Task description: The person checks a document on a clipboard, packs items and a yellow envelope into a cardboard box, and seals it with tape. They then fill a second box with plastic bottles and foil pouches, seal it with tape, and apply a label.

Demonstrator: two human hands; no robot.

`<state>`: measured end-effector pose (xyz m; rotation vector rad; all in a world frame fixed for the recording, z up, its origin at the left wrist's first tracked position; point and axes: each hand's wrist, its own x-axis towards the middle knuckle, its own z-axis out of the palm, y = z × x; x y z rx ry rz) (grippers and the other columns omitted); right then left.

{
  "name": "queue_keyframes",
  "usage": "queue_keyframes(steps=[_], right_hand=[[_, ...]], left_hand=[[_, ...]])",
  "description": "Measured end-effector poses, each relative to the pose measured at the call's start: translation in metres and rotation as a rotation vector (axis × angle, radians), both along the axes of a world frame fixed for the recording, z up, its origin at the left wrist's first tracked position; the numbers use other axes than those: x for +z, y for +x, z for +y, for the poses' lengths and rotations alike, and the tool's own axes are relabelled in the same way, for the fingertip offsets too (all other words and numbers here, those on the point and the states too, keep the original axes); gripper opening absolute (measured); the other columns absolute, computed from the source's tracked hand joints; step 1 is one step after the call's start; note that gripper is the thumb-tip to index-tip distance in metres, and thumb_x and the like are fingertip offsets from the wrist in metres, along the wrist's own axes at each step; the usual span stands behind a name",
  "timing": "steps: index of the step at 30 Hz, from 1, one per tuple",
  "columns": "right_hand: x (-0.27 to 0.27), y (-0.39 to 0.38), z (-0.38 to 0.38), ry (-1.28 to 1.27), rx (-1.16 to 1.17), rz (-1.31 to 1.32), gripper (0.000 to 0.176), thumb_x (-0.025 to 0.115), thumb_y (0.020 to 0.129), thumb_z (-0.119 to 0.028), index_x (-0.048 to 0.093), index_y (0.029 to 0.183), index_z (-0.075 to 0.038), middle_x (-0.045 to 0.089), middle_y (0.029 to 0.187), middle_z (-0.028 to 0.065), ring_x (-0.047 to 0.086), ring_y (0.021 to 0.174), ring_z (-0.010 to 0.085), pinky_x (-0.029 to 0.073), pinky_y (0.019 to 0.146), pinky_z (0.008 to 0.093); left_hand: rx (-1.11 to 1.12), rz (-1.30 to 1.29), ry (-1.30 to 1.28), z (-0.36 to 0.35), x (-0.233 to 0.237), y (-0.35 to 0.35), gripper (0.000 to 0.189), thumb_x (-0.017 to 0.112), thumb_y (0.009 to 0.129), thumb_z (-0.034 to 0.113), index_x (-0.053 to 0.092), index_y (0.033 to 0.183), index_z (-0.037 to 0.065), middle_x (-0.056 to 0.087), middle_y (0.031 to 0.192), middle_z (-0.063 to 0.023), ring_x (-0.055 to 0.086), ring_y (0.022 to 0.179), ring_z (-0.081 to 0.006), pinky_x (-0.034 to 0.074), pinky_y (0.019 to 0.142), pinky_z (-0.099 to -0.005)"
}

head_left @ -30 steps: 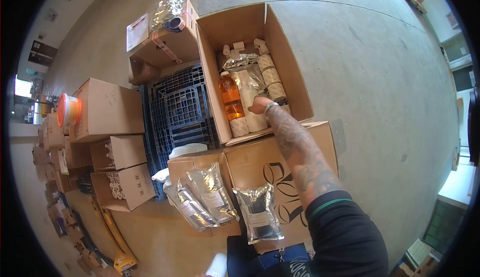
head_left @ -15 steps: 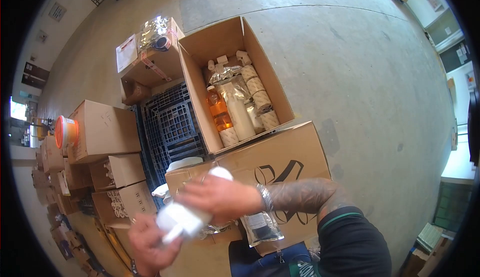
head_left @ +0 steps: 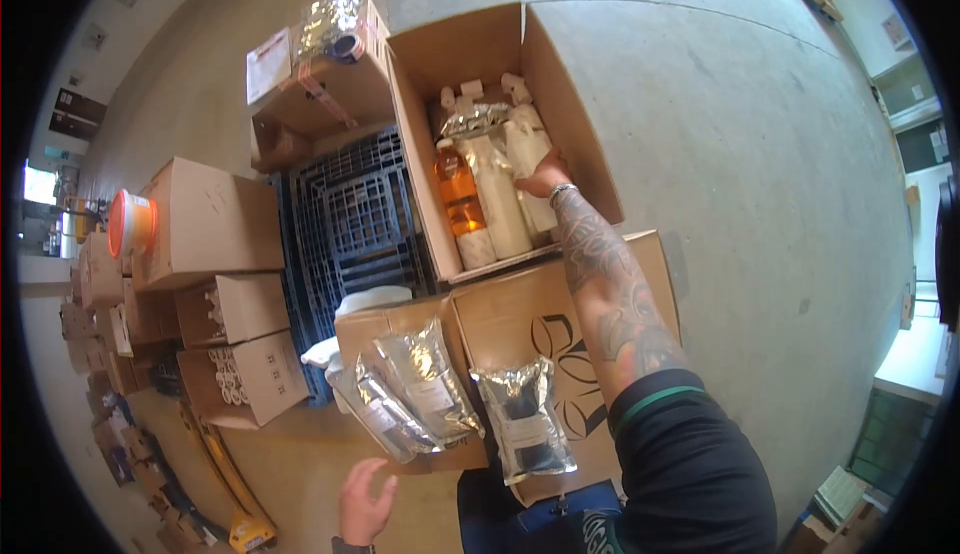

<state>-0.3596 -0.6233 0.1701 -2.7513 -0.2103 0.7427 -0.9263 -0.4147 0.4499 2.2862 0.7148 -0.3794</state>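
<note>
My right hand point(head_left: 546, 174) reaches into the open cardboard box point(head_left: 575, 144) and grips a white bottle point(head_left: 523, 144) lying along its right side. Beside that bottle are a clear bottle of orange liquid point(head_left: 458, 191) and a pale, cream-coloured bottle or pouch point(head_left: 500, 204). Near the bottom of the view my left hand point(head_left: 365, 502) is open, fingers apart, holding nothing. Just above it, silver foil pouches point(head_left: 430, 384) lie on the box flaps. Another foil pouch with a dark window point(head_left: 525, 419) rests to their right.
A blue plastic pallet point(head_left: 355, 204) sits left of the box. Cartons point(head_left: 215, 224) stand farther left, one topped by an orange-and-white tub point(head_left: 132, 222). Behind the pallet, a carton carries foil and a tape roll point(head_left: 345, 49). A yellow pallet jack point(head_left: 225, 484) is at lower left.
The white bottle moved from between both hands near my body into the box, with my right hand on it. My left hand let go and dropped lower. Foil pouches came into clearer view.
</note>
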Motion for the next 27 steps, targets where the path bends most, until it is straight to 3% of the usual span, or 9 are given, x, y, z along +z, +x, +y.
queue_keyframes(steps=[3,6,12,14,16,17,19,25,27], right_hand=[[-0.025,-0.009,-0.022,-0.225,0.386,0.315,0.090,0.074,0.081,-0.060,0.056,0.139,0.007,0.060,0.141,0.0257,0.060,0.130,0.0367,0.046,0.110,0.0409],[-0.026,-0.016,-0.028,-0.294,0.372,0.442,0.059,0.071,0.085,-0.053,0.075,0.120,-0.007,0.068,0.132,0.0187,0.063,0.126,0.0338,0.049,0.108,0.0419],[0.002,-0.019,-0.028,-0.347,0.581,0.291,0.053,0.071,0.085,-0.049,0.078,0.109,-0.003,0.075,0.111,0.0208,0.071,0.108,0.0346,0.056,0.094,0.0436],[0.038,-0.032,-0.020,-0.323,0.359,0.290,0.059,0.075,0.084,-0.053,0.073,0.121,-0.006,0.072,0.122,0.0195,0.069,0.112,0.0364,0.055,0.097,0.0470],[0.101,-0.078,-0.013,0.122,0.329,-0.012,0.061,0.072,0.094,-0.039,0.055,0.142,-0.006,0.068,0.128,0.0231,0.069,0.114,0.0377,0.056,0.095,0.0468],[0.144,-0.111,0.010,0.383,0.195,0.005,0.049,0.070,0.097,-0.025,0.057,0.140,-0.004,0.069,0.126,0.0232,0.070,0.114,0.0341,0.056,0.094,0.0433],[0.163,-0.166,0.029,0.534,0.254,-0.160,0.049,0.072,0.096,-0.019,0.057,0.140,-0.002,0.068,0.125,0.0220,0.068,0.116,0.0313,0.055,0.094,0.0425],[0.203,-0.271,0.062,-0.097,0.498,0.003,0.063,0.070,0.096,-0.031,0.052,0.144,0.007,0.041,0.158,0.0288,0.043,0.146,0.0401,0.037,0.118,0.0463],[0.199,-0.272,0.072,-0.098,0.457,0.082,0.069,0.068,0.096,-0.035,0.048,0.147,0.008,0.030,0.162,0.0293,0.032,0.151,0.0402,0.031,0.121,0.0453]], left_hand=[[0.025,0.197,-0.128,-0.009,-0.022,-0.046,0.036,0.076,0.089,0.021,0.068,0.119,0.003,0.070,0.116,-0.0169,0.067,0.110,-0.0320,0.053,0.095,-0.0412],[0.112,0.338,-0.188,-0.015,-0.027,-0.072,0.038,0.076,0.090,0.023,0.068,0.122,0.002,0.071,0.116,-0.0158,0.069,0.109,-0.0294,0.055,0.091,-0.0393],[0.307,0.299,-0.344,0.016,-0.108,-0.161,0.041,0.074,0.094,0.028,0.067,0.124,0.001,0.072,0.115,-0.0147,0.069,0.108,-0.0243,0.055,0.093,-0.0371],[0.368,0.350,-0.386,0.032,-0.114,-0.172,0.046,0.074,0.094,0.031,0.066,0.127,0.000,0.072,0.122,-0.0175,0.068,0.116,-0.0272,0.053,0.099,-0.0388],[0.457,0.247,-0.450,0.057,-0.143,-0.191,0.048,0.072,0.097,0.027,0.060,0.135,0.000,0.070,0.127,-0.0174,0.066,0.120,-0.0261,0.053,0.101,-0.0391],[0.562,0.238,-0.512,0.073,-0.148,-0.190,0.045,0.070,0.099,0.026,0.060,0.134,0.000,0.070,0.126,-0.0159,0.067,0.119,-0.0237,0.053,0.101,-0.0372],[0.609,0.224,-0.477,0.120,-0.166,-0.185,0.041,0.069,0.101,0.026,0.061,0.131,-0.001,0.071,0.125,-0.0136,0.068,0.115,-0.0213,0.054,0.099,-0.0347],[0.785,0.006,-0.341,0.273,-0.365,-0.181,0.037,0.073,0.096,0.032,0.070,0.115,0.001,0.076,0.107,-0.0111,0.071,0.095,-0.0179,0.055,0.087,-0.0327],[0.908,0.093,-0.342,0.316,-0.411,-0.149,0.034,0.075,0.093,0.034,0.074,0.107,0.003,0.077,0.101,-0.0103,0.071,0.093,-0.0182,0.055,0.085,-0.0330]])
